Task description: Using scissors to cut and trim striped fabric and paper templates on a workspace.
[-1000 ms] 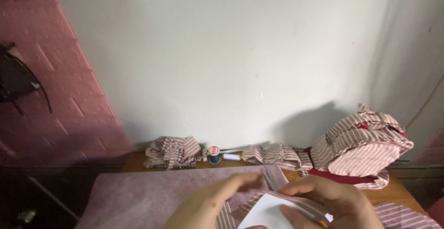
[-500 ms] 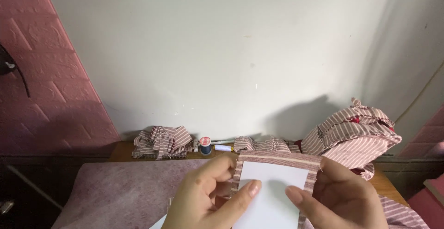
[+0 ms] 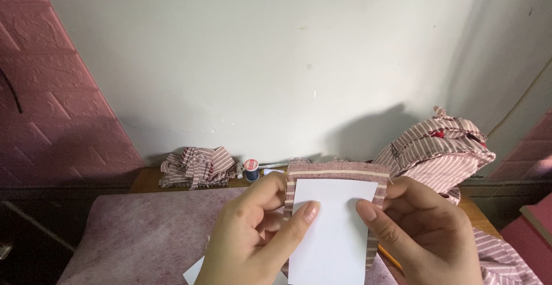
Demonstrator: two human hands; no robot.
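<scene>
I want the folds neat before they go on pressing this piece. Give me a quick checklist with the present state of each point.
1. Left hand grips the striped fabric and white card: ok.
2. Right hand grips the other side: ok.
3. Top edge folded over the card: ok.
4. Side edges folded over the card: ok.
5. Bottom edge folded: cannot tell, out of frame.
6. Card centred under the top fold: ok.

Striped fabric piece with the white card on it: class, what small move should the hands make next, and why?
Probably press the left side edge of the striped fabric piece over the white card. The top edge already lies folded along the card's top, both thumbs pin the card, and the left hand and right hand grip the two sides.
</scene>
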